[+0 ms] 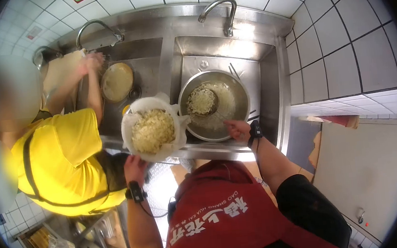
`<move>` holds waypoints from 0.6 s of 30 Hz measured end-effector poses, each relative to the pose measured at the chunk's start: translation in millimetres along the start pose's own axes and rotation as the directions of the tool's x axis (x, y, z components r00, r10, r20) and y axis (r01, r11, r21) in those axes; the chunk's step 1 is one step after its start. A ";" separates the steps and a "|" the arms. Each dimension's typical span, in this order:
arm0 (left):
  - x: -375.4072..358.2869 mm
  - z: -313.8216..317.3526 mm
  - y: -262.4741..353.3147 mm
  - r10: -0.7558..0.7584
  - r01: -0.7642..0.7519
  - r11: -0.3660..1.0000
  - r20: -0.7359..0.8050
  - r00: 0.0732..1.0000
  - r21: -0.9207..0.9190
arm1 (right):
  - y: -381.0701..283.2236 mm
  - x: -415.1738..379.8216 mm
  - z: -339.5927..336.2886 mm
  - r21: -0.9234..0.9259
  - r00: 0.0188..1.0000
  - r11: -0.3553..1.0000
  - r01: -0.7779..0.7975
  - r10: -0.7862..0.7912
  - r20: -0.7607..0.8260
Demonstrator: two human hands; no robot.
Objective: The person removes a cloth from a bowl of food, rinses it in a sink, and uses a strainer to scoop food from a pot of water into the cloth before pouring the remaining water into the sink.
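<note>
Head view: I see the left hand (136,169), grip unclear, at a lined container (178,129) of pale food (153,131); a red apron (221,184) reading "DAO SHANG HUA KAI"; a filled strainer (215,107) in a metal bowl (240,101), its handle (221,117) grasped by the right hand (239,130).

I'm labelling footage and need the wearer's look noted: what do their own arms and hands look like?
The left hand and right hand are ungloved. Each wrist bears a black boxy device, one left, one right; a thin dark cable trails from the left one. Black sleeves leave the forearms bare.
</note>
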State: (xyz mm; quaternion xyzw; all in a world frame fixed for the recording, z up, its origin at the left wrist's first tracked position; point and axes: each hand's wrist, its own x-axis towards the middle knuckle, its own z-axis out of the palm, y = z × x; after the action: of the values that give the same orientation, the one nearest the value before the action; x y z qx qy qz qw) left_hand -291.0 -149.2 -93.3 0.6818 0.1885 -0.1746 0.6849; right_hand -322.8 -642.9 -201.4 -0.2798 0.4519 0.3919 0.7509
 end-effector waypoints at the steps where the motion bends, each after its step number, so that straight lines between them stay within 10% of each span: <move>1: -0.1 -1.0 -1.2 0.008 -0.008 1.000 0.004 1.000 -0.001 | 2.5 -6.7 1.3 0.005 0.999 0.999 0.050 -0.050 0.004; 10: -5.8 17.8 22.9 -0.188 0.163 0.954 -0.075 0.979 -0.252 | 26.9 -73.9 -1.2 0.197 0.958 0.963 0.187 -0.222 0.180; 18: -5.2 7.7 18.8 -0.162 0.164 0.959 0.026 0.986 -0.231 | 45.9 -191.1 48.6 0.004 0.905 0.918 0.397 -0.392 0.164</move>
State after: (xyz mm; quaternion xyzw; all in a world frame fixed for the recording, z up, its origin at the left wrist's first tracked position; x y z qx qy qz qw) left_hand -286.0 -156.9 -74.3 0.5786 0.2609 -0.2096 0.7438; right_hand -393.4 -644.8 -11.6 -0.3437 0.3181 0.2598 0.8445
